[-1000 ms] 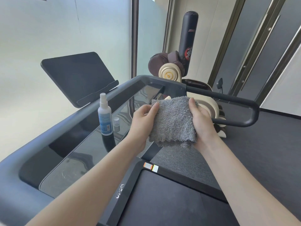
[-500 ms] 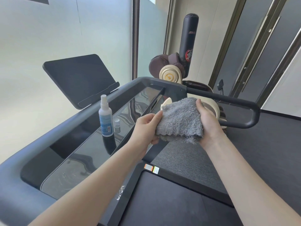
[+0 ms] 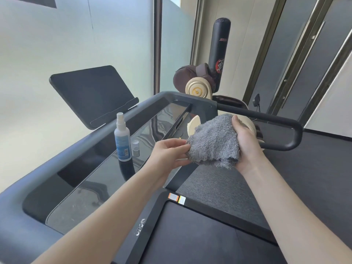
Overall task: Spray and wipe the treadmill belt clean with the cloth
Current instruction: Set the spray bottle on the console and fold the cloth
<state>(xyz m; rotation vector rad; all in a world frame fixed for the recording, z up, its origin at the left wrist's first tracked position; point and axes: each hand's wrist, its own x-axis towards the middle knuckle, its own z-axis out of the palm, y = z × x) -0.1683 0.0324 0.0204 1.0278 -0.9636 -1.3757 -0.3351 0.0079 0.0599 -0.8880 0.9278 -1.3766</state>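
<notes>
Screen: at the far left we see 1 dark, tilted screen [image 3: 93, 94], standing behind the rim of the console.
Console: the glossy black console [image 3: 91, 180] of the treadmill runs from the lower left toward the middle, and it carries the bottle and the cap.
Spray bottle: 1 white spray bottle [image 3: 122, 140] with a blue label stands upright on the console, apart from both grips.
Cap: 1 small clear cap [image 3: 135, 148] stands just beside the bottle, on its right.
Left grip: the left grip [image 3: 167, 155] pinches the left edge of the cloth with curled fingers.
Belt: the dark treadmill belt [image 3: 190, 235] lies at the bottom of the view, under the forearms.
Cloth: the grey, fluffy cloth [image 3: 213, 141] is bunched and held in the air between the 2 grips, well above the belt.
Punching bag: behind the treadmill we see 1 black punching bag [image 3: 220, 48], upright in the corner.
Right grip: the right grip [image 3: 245, 147] holds the right side of the cloth, with the thumb over its top edge; the other fingers are hidden behind the cloth.
Handrail: 1 black handrail [image 3: 282, 122] curves behind the right grip.
</notes>
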